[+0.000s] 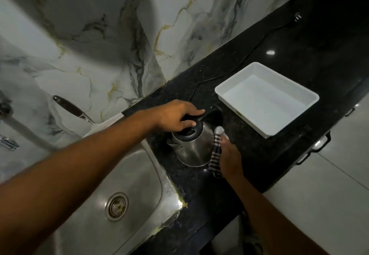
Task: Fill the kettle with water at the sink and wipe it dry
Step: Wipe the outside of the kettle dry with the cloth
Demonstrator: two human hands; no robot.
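Observation:
A steel kettle [192, 147] with a black lid and handle stands on the dark granite counter [269, 155], just right of the sink [119, 185]. My left hand [175, 118] rests on top of it, fingers curled over the lid and the handle's root. My right hand [229, 157] presses a dark-and-white striped cloth [216, 153] against the kettle's right side. The cloth's lower end hangs to the counter.
A white rectangular tray [267, 97] sits on the counter to the right. A black power cord [249, 55] with its plug runs along the wall behind it. A knife [73, 109] leans at the sink's back edge, and a tap [8, 141] shows at far left.

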